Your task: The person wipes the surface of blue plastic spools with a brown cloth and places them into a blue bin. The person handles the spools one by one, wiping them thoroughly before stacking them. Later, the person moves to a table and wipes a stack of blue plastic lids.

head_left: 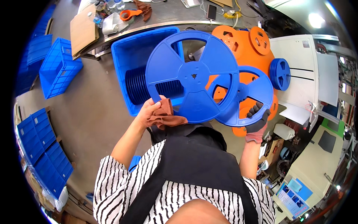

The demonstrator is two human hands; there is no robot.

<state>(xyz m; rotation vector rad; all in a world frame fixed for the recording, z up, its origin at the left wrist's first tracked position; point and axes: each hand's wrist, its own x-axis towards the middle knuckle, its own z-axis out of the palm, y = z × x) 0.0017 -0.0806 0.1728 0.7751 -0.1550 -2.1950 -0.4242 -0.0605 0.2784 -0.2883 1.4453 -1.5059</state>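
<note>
My bare left hand (146,112) is closed on the lower left rim of a large blue plastic reel (219,61), with a brown cloth (164,116) bunched between the fingers and the reel. On my right hand (258,120) is a black-and-pink glove; its fingers curl over the lower right rim of a second blue reel (259,89). The first reel partly covers the second. Beyond my left hand, a blue bin (118,56) holds a row of blue reels (135,86) standing on edge, partly hidden by the reel I hold.
An orange stand with round slotted discs (260,40) is behind the second reel, with several blue reels (279,74) on its right side. A metal workbench (169,15) runs along the far side, bearing a phone (211,12) and orange tape dispenser (128,15). Blue crates (59,69) stand at left.
</note>
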